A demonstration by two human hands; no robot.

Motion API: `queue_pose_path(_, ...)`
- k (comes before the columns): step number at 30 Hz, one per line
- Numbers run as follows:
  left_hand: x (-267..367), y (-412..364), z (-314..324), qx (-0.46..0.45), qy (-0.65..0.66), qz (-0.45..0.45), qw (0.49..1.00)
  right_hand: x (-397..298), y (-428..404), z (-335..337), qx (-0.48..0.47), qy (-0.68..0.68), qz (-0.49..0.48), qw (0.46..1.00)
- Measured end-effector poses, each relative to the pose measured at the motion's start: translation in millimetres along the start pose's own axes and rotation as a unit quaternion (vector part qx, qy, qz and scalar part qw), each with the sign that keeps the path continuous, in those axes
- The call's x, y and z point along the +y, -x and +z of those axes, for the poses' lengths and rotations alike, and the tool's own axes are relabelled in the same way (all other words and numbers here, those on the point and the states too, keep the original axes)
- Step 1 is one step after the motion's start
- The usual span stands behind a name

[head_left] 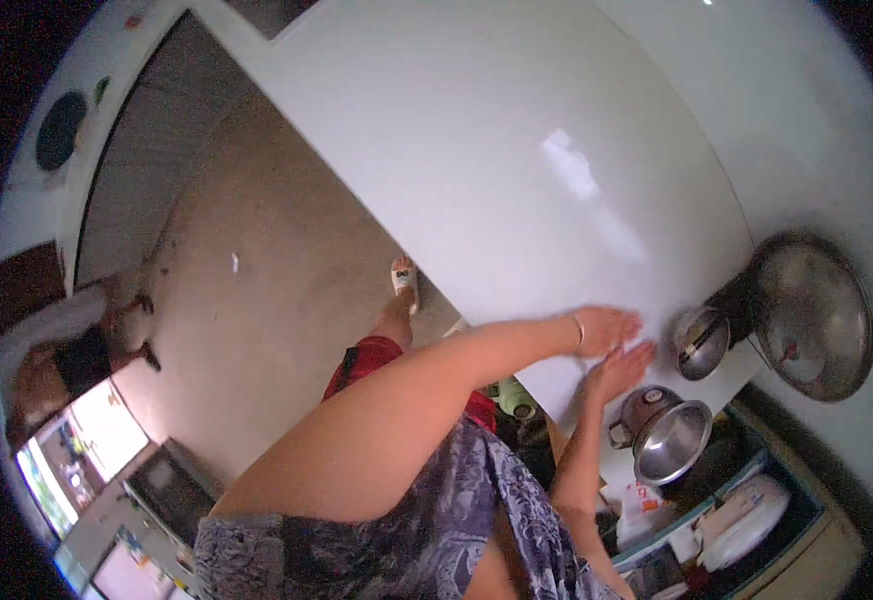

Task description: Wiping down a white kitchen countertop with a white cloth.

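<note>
My left hand (609,330), with a thin band at the wrist, is stretched out flat above the white tabletop (511,172). Just below it in the picture, my right hand (620,371) is also extended, its fingertips near those of the left. Both look empty; whether they touch the surface or each other is unclear. To the right of the hands stands a small round metal pot (699,343) with a dark object in or across it. A metal container with a side handle (673,442) lies nearer my right forearm, its wide mouth facing up.
A large round metal pan or lid (815,315) is at the wall on the right. A blue-edged shelf or crate (766,525) with plastic bags is at lower right. A green container (515,397) shows below the table edge. My foot in a light slipper (404,281) rests on the floor.
</note>
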State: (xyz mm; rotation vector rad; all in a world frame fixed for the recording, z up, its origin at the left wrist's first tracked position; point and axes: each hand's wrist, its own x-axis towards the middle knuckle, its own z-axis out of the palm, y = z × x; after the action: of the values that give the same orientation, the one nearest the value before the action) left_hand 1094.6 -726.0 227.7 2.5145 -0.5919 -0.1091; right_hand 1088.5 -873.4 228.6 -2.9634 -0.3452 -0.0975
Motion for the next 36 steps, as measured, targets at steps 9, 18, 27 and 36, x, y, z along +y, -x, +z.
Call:
queue_pose_path(9, -188.1, 54.9, -160.2, 0.091, -0.019, -0.226, 0.97, -222.6, -172.7, 38.7, 0.014, -0.041, -0.172, 0.984)
queue_pose_path(18, -280.2, 323.1, -228.8, 0.103, -0.206, -0.415, 0.88, -506.0, -95.3, 58.8, -0.046, -0.202, -0.382, 0.901)
queue_pose_path(27, -147.6, 297.6, -153.1, -0.053, 0.042, -0.307, 0.949, -349.2, 15.9, 6.8, -0.242, -0.18, -0.267, 0.915)
queue_pose_path(36, -154.1, 21.3, -92.4, 0.079, -0.01, 0.018, 0.997, -164.1, -112.8, 19.0, -0.035, 0.027, 0.063, 0.997)
